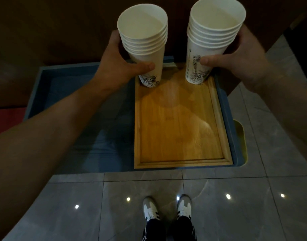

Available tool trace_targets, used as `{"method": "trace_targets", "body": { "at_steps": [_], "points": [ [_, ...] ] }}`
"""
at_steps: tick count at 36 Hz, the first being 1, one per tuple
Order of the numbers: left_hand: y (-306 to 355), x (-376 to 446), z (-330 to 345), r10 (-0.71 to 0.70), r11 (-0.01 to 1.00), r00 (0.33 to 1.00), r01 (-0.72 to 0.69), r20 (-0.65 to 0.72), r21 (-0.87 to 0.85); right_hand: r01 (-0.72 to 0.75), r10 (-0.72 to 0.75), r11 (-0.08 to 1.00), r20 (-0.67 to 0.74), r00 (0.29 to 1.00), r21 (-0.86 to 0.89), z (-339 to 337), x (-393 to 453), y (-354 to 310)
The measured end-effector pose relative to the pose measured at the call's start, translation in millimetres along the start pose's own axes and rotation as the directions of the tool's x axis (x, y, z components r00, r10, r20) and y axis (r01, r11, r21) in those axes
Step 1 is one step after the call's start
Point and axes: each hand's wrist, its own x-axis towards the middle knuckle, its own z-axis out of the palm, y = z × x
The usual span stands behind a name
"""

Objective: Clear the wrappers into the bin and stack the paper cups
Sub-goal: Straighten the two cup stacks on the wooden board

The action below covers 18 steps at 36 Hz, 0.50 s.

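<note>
White paper cups are standing in two nested stacks at the far end of a bamboo tray (180,133). The left stack (145,47), at about 11 o'clock from the tray's centre, is showing six rims; the right stack (213,39), at about 1 o'clock, is showing roughly six as well, though the lower rims are crowding together and the exact count is hard to fix. Both bases are appearing to touch the tray, but whether they are resting or just lifted cannot be told.

The left hand (118,61) is gripping the left stack, thumb lying across the printed wall; its fingers are hidden behind the cups. The right hand (236,61) is gripping the right stack likewise, fingers also hidden. The two hands are staying apart, one stack each.

The tray is sitting in the 3 o'clock half of a blue box-like surround (65,94), whose dim interior is hard to read. Two shoes (166,209) are showing at 6 o'clock on grey floor tiles (62,206); the legs are being cut off by the frame edge.
</note>
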Motion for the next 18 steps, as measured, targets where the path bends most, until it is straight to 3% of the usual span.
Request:
{"method": "trace_targets", "body": {
  "at_steps": [11,18],
  "points": [
    [-0.7,1.3,-4.2,0.006,1.0,1.0,-0.006,0.022,0.019,-0.021,0.021,1.0,0.064,0.998,-0.003,-4.2,-0.3,-3.4],
    [-0.5,-0.2,-0.1,-0.003,1.0,1.0,0.003,0.003,-0.004,-0.012,0.011,0.999,0.017,1.0,0.033,3.0,-6.6,-3.7]
  ]
}}
